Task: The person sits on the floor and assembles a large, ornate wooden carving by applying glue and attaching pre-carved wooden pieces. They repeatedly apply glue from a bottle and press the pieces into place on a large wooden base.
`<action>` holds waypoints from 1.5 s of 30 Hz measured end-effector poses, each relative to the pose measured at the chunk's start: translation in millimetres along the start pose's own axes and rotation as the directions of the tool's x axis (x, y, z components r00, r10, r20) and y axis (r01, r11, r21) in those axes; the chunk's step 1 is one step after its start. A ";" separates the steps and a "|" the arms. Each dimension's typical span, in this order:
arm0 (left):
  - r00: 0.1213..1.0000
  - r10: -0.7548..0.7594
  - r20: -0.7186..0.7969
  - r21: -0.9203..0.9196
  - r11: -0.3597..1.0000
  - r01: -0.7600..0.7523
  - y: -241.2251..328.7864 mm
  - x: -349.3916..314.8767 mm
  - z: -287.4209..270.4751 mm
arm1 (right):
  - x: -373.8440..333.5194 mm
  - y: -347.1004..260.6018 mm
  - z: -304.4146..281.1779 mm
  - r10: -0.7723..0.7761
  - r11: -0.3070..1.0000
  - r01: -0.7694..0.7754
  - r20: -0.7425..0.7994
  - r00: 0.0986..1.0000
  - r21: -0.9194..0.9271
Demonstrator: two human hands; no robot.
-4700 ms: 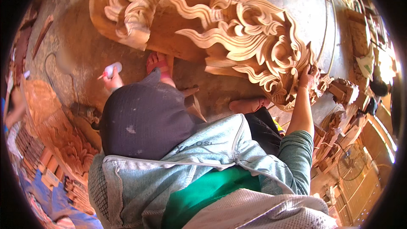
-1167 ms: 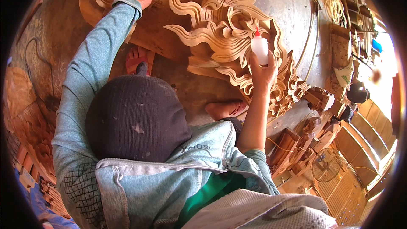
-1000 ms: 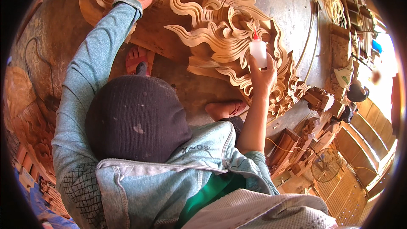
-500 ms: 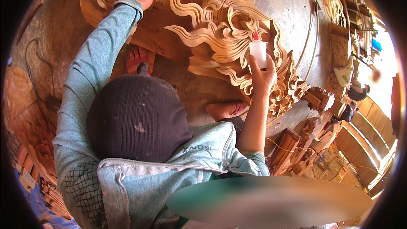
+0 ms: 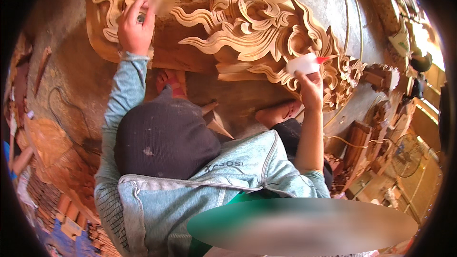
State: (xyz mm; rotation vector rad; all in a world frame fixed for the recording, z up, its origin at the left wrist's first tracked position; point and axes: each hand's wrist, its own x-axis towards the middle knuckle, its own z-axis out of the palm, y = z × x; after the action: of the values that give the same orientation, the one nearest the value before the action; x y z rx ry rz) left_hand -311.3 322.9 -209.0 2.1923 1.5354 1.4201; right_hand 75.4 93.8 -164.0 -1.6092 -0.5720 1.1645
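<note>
A carved wooden panel (image 5: 238, 43) with flame-like scrolls and leaves lies across the floor ahead of me. My right hand (image 5: 312, 90) grips a small white squeeze bottle (image 5: 303, 64) with a red nozzle. The bottle is tipped on its side above the panel's right part, its nozzle pointing right. At the panel's left part is my left hand (image 5: 137, 31), its fingers bent toward the thumb. A blurred patch covers its fingertips, so what they hold, if anything, cannot be made out.
My feet (image 5: 171, 83) are close to the panel's near edge. Wood pieces (image 5: 357, 143) and a wire fan (image 5: 404, 154) stand at the right. Cables (image 5: 347, 14) run along the floor at the far right. Stacked wood strips (image 5: 45, 195) are at the lower left.
The bottle has tilted from upright to lying rightward and moved slightly nearer. My left hand has come nearer and left along the panel. The whole view has shifted a little.
</note>
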 end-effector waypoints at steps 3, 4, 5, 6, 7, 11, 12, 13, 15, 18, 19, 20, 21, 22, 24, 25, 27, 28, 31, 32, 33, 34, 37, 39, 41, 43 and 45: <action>0.962 -0.273 0.011 -0.237 0.934 0.268 10.3 -14.1 -9.2 | -38.5 14.3 8.6 0.276 0.958 -0.223 0.380 0.883 -0.179; 0.909 -0.408 0.090 -0.378 0.830 0.410 17.7 -18.1 -12.6 | -46.8 15.7 21.3 0.370 0.912 -0.213 0.477 0.797 -0.350; 0.833 -0.520 0.191 -0.497 0.681 0.539 23.6 -20.7 -13.0 | -55.1 34.8 24.8 0.418 0.890 -0.205 0.549 0.724 -0.407; 0.750 -0.586 0.307 -0.511 0.563 0.650 21.1 -26.1 -10.3 | -60.1 62.2 24.8 0.307 0.874 0.037 0.610 0.730 -0.484; 0.669 -0.609 0.426 -0.590 0.374 0.715 32.9 -24.8 -11.7 | -63.6 87.4 26.1 0.205 0.801 0.276 0.676 0.708 -0.532; 0.456 -0.545 0.704 -0.522 0.038 0.852 45.8 -23.4 -21.8 | -65.6 133.9 40.1 0.249 0.668 0.240 0.516 0.820 -0.704; 0.390 -0.514 0.764 -0.491 -0.069 0.869 37.8 -27.1 -19.7 | -63.3 140.5 38.0 0.258 0.683 0.179 0.463 0.848 -0.708; 0.344 -0.498 0.796 -0.468 -0.145 0.872 31.6 -32.9 -20.0 | -60.2 150.8 33.1 0.270 0.697 0.116 0.409 0.872 -0.708; 0.298 -0.440 0.847 -0.422 -0.216 0.880 31.7 -38.3 -17.2 | -51.0 197.2 13.7 0.109 0.680 0.239 0.418 0.902 -0.693; 0.270 -0.373 0.888 -0.386 -0.283 0.878 37.1 -41.9 -18.8 | -42.7 210.3 3.5 0.087 0.656 0.264 0.418 0.904 -0.707; 0.259 -0.366 0.894 -0.375 -0.294 0.879 41.6 -42.1 -20.9 | -42.2 214.6 -2.8 0.098 0.654 0.254 0.413 0.906 -0.713; 0.245 -0.342 0.907 -0.354 -0.305 0.884 41.5 -42.7 -25.8 | -42.6 212.4 -4.6 0.108 0.653 0.248 0.412 0.905 -0.715; 0.272 -0.308 0.912 -0.360 -0.277 0.891 41.8 -42.6 -28.2 | -43.2 210.9 -5.5 0.119 0.652 0.242 0.412 0.903 -0.719; 0.298 -0.272 0.915 -0.366 -0.249 0.897 42.2 -42.3 -29.8 | -43.6 214.4 -7.2 0.127 0.655 0.230 0.405 0.905 -0.720; 0.316 -0.217 0.924 -0.362 -0.221 0.906 39.8 -43.6 -31.4 | -43.9 215.0 -12.1 0.145 0.650 0.209 0.389 0.910 -0.730; 0.320 -0.225 0.920 -0.365 -0.199 0.909 38.3 -42.7 -31.4 | -44.1 216.1 -11.8 0.154 0.625 0.202 0.372 0.915 -0.754; 0.324 -0.241 0.915 -0.368 -0.169 0.914 40.6 -44.4 -28.8 | -48.8 208.5 -14.8 0.178 0.565 0.181 0.333 0.926 -0.805; 0.331 -0.256 0.908 -0.374 -0.144 0.916 41.8 -42.7 -27.7 | -48.1 211.2 -18.5 0.209 0.525 0.182 0.333 0.919 -0.831; 0.377 -0.257 0.890 -0.403 -0.054 0.914 50.8 -34.8 -21.8 | -51.5 208.8 -33.5 0.315 0.409 0.149 0.293 0.903 -0.900; 0.414 -0.259 0.873 -0.432 -0.013 0.902 47.3 -32.3 -21.9 | -54.2 195.2 -36.7 0.362 0.364 0.124 0.263 0.894 -0.923; 0.446 -0.255 0.858 -0.456 0.023 0.890 46.2 -27.5 -23.9 | -52.8 184.3 -43.5 0.386 0.334 0.111 0.243 0.890 -0.936; 0.443 -0.286 0.850 -0.442 0.070 0.894 54.0 -21.7 -23.0 | -49.0 168.1 -55.9 0.394 0.316 0.104 0.230 0.890 -0.943; 0.477 -0.374 0.795 -0.437 0.193 0.879 82.1 11.6 -50.1 | -28.3 104.8 -84.6 0.319 0.366 0.133 0.259 0.912 -0.921; 0.515 -0.335 0.789 -0.455 0.244 0.856 100.0 25.3 -53.6 | -42.4 44.5 -113.7 0.185 0.440 0.162 0.266 0.946 -0.883; 0.566 -0.083 0.820 -0.509 0.345 0.789 115.0 46.9 -61.5 | -79.5 -40.6 -124.2 0.140 0.428 0.096 0.170 0.975 -0.899; 0.579 -0.092 0.810 -0.483 0.454 0.749 143.7 66.1 -78.3 | -103.6 -58.6 -165.8 -0.130 0.611 0.171 0.116 0.985 -0.773; 0.575 -0.044 0.817 -0.446 0.583 0.679 156.4 80.4 -93.9 | -159.0 -107.3 -163.7 -0.158 0.890 0.068 -0.164 0.974 -0.451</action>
State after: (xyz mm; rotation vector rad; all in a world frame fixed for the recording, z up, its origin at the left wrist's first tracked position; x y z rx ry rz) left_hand -269.9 273.6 -20.3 1.4236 0.8181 0.6146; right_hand 173.8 -71.0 -0.3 -2.0215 -0.8329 0.8067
